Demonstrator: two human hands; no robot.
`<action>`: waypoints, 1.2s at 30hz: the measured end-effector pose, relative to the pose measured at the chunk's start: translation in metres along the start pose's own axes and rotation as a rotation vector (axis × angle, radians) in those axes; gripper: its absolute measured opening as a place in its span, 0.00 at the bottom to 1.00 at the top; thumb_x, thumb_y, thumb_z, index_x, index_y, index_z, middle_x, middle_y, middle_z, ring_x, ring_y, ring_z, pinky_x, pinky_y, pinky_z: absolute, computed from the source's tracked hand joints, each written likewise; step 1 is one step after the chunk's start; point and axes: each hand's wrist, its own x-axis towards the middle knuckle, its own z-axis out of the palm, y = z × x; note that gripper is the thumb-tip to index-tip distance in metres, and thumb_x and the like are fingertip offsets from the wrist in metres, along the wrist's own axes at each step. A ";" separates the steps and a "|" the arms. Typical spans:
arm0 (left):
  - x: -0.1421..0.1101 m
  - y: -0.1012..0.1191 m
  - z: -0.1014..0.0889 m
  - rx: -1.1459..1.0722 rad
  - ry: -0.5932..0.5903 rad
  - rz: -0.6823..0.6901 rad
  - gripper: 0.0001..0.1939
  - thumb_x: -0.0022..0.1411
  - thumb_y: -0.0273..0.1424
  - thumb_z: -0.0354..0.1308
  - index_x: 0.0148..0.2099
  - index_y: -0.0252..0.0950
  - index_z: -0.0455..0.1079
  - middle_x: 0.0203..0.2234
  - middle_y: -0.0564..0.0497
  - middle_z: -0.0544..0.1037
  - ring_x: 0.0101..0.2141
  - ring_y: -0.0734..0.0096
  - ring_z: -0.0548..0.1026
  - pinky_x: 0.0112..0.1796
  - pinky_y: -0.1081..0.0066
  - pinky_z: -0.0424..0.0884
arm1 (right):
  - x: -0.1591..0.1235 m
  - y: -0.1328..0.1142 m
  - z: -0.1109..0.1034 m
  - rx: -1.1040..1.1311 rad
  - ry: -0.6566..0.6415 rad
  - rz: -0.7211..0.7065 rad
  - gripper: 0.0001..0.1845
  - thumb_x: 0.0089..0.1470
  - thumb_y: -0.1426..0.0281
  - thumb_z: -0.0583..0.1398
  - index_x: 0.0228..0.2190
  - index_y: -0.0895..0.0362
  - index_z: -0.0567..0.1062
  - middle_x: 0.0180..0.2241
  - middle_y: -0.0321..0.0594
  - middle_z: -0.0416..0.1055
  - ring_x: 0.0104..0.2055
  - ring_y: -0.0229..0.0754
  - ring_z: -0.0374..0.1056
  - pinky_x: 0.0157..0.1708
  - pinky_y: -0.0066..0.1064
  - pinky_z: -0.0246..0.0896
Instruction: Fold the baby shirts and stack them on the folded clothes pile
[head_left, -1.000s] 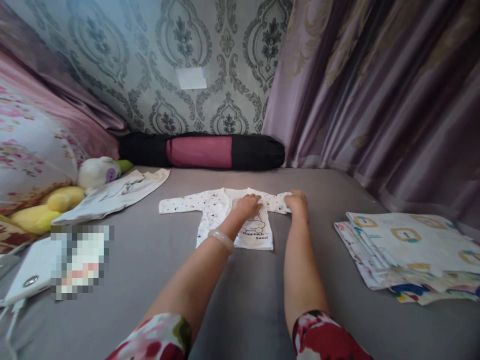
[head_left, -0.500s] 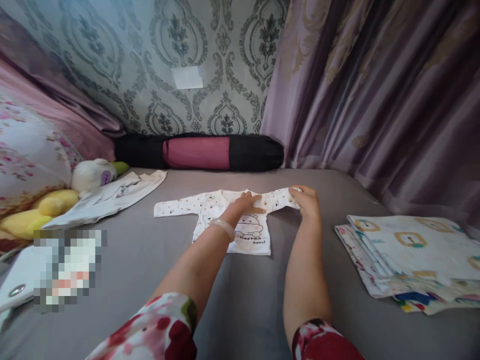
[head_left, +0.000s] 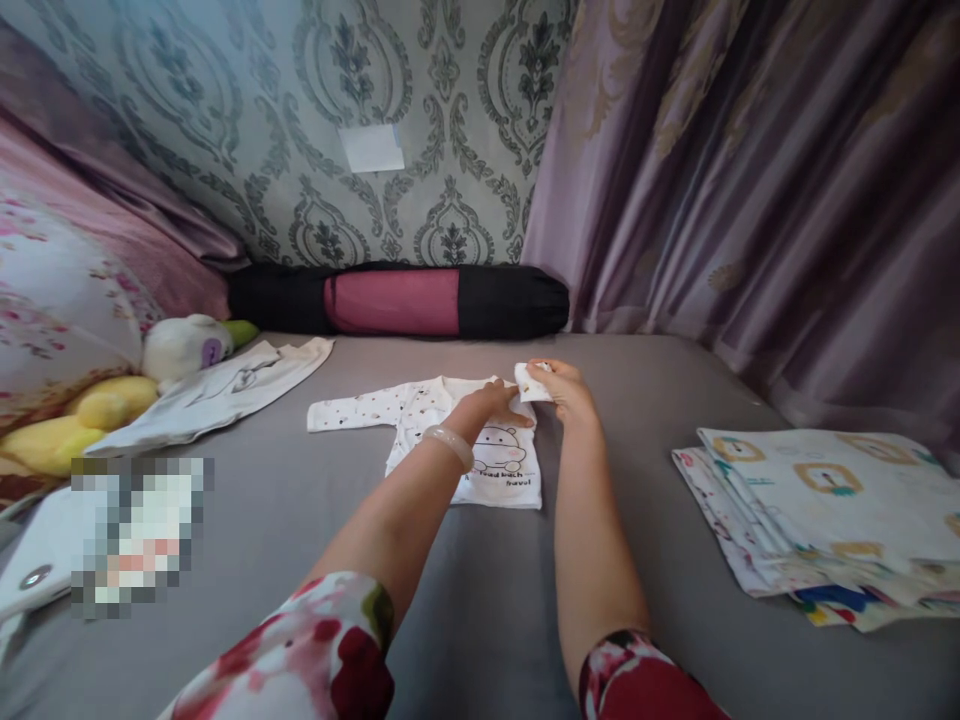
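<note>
- The shirt (head_left: 504, 458) lay front up on the grey sheet (head_left: 652, 400), its collar away from you and its lower hem toward you.
- Your left hand (head_left: 495, 402) lay across the shirt's chest, fingers spread and apparently pressing down. You showed no pinch there, though the palm side was hidden.
- Your right hand (head_left: 564, 385) was at the shirt's right shoulder, thumb and fingers pinching the end of the right sleeve (head_left: 531, 383).
- Half a second earlier, that sleeve stretched out to the right of the shirt; you had since brought its end inward, doubled up at the shoulder. By judgement, it was partway turned in and not lying flat. Whether its end touched the chest could not be told.
- The left sleeve (head_left: 356, 410) was still stretched out flat, its cuff well apart from both your hands.
- With the right sleeve drawn in, the shirt's right edge ran along its body, and a broad stretch of sheet separated it from the pile (head_left: 817, 500), well to its right.
- Left of the shirt, near the left cuff but apart, lay a cloth (head_left: 225, 395) with plush toys (head_left: 112, 415) beside it; farther left and nearer you lay a white device (head_left: 56, 550).
- Beyond the shirt's collar, apart from it, a roll (head_left: 391, 303) lay along the wall (head_left: 442, 90), bounding your far reach.
</note>
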 end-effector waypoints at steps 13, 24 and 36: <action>-0.077 -0.038 0.039 -0.054 0.492 -0.060 0.21 0.64 0.37 0.52 0.58 0.37 0.65 0.49 0.43 0.74 0.51 0.56 0.68 0.52 0.59 0.64 | 0.007 0.022 0.030 -0.071 0.041 0.036 0.08 0.44 0.69 0.65 0.27 0.59 0.73 0.18 0.31 0.69 0.20 0.34 0.67 0.22 0.24 0.64; -0.086 -0.045 0.066 -0.262 0.617 -0.083 0.43 0.62 0.33 0.52 0.71 0.32 0.30 0.53 0.39 0.71 0.54 0.56 0.66 0.53 0.59 0.61 | -0.015 0.022 0.059 -0.016 -0.258 0.209 0.13 0.62 0.61 0.56 0.41 0.58 0.70 0.38 0.47 0.75 0.35 0.40 0.74 0.36 0.32 0.73; -0.090 -0.041 0.063 -0.073 0.657 -0.145 0.28 0.63 0.30 0.47 0.65 0.35 0.57 0.56 0.41 0.66 0.55 0.55 0.62 0.55 0.58 0.60 | -0.026 0.049 0.068 -1.175 -0.527 -0.326 0.25 0.64 0.70 0.46 0.61 0.58 0.62 0.67 0.47 0.47 0.69 0.46 0.40 0.65 0.49 0.34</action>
